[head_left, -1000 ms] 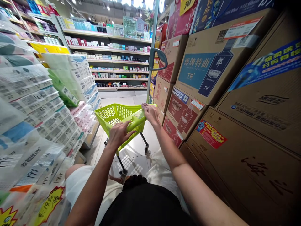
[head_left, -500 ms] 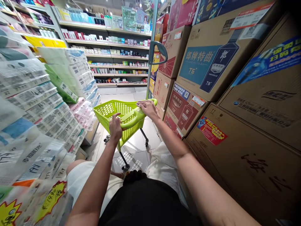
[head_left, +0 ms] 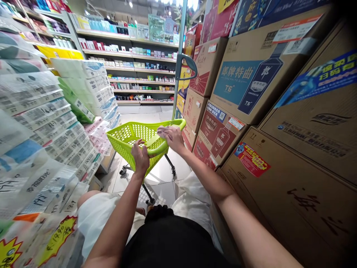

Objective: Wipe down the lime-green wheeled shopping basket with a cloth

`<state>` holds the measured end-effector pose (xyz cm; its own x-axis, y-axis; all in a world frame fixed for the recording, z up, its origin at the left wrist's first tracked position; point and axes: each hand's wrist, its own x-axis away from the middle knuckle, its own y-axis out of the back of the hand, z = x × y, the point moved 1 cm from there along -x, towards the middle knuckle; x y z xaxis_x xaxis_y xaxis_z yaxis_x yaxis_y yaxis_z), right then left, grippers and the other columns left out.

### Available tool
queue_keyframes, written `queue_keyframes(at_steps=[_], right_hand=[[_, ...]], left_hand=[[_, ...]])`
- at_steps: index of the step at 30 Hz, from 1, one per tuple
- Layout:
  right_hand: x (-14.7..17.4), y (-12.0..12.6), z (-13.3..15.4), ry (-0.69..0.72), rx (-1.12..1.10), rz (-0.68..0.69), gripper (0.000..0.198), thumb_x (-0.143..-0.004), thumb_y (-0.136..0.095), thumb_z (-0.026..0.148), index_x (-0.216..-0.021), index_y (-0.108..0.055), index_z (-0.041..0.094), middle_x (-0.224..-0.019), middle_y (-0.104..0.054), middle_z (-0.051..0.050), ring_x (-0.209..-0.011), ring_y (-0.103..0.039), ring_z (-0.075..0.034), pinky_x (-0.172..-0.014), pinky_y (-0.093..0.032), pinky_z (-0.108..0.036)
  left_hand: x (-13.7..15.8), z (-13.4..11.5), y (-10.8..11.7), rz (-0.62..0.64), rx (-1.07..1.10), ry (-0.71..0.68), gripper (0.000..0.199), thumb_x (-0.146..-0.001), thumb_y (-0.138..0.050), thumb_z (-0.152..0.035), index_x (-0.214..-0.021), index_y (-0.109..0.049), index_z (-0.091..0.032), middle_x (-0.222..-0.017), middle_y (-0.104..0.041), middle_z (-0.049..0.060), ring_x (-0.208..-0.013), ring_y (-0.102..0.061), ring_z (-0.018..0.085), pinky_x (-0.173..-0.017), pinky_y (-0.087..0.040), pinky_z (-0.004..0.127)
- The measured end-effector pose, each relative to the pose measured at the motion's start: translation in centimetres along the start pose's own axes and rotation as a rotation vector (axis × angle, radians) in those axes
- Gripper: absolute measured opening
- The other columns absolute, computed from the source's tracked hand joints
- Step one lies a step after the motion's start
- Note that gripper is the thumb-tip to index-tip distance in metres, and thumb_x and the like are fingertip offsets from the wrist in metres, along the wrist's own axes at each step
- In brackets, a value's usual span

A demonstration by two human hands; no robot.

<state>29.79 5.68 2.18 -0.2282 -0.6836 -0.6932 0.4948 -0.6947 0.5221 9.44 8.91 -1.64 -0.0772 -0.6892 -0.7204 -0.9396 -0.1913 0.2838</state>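
Grasping the near left corner of a lime-green plastic shopping cart (head_left: 119, 143) with the left hand (head_left: 141, 158), fingers bent loosely around the left end of its thick rounded handle (head_left: 157, 150). Laying the right hand (head_left: 173, 137) palm down across the same handle, nearer its right end, with fingers pressed over a small greyish-mauve crumpled scrap (head_left: 161, 131), perhaps cloth, too blurred to name surely. Cannot tell whether closed tightly on that scrap or merely flattened upon it.

Opening just beyond both sets of fingers, the cart's perforated basket; standing below them on dark metal legs (head_left: 169, 160) and black caster wheels (head_left: 150, 201), over a pale tiled floor (head_left: 182, 163).

Piled to the left of the left fingers: white plastic-wrapped paper packs (head_left: 47, 115) with handwritten prices, a green wrapped pack (head_left: 76, 104) among them, and a yellow starburst price card (head_left: 60, 236) nearer the body. Stacked to the right of the right fingers: brown cardboard cartons (head_left: 279, 149), one bearing a blue printed panel (head_left: 237, 78), and a reddish-brown printed carton (head_left: 216, 136) below that one. Jutting out beyond the right fingers, a dark grey loop-shaped handle on an upright metal post (head_left: 180, 41). Running across farther ahead of all the fingers, long pale shelves (head_left: 111, 34) lined with small boxes and bottles.
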Motion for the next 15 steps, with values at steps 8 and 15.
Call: queue_keyframes(at_steps=[8, 15], right_hand=[[-0.3, 1.0, 0.5, 0.312, 0.004, 0.203, 0.023, -0.099, -0.053, 0.03, -0.102, -0.075, 0.024, -0.12, -0.074, -0.004, -0.122, -0.06, -0.022, -0.114, -0.037, -0.047], [0.8, 1.5, 3.6, 0.362, -0.038, 0.408, 0.028, -0.104, -0.048, 0.037, -0.102, -0.075, 0.03, -0.115, -0.075, 0.002, -0.111, -0.063, -0.017, -0.109, -0.042, -0.033]], left_hand=[[0.3, 1.6, 0.4, 0.042, -0.065, 0.039, 0.046, -0.104, -0.017, -0.042, -0.13, -0.05, -0.021, -0.104, -0.066, 0.009, -0.109, -0.058, 0.024, -0.109, -0.03, 0.046], [0.9, 1.6, -0.5, -0.128, -0.041, 0.121, 0.042, -0.102, -0.024, -0.041, -0.131, -0.044, -0.019, -0.112, -0.062, 0.011, -0.11, -0.055, 0.023, -0.104, -0.036, 0.041]])
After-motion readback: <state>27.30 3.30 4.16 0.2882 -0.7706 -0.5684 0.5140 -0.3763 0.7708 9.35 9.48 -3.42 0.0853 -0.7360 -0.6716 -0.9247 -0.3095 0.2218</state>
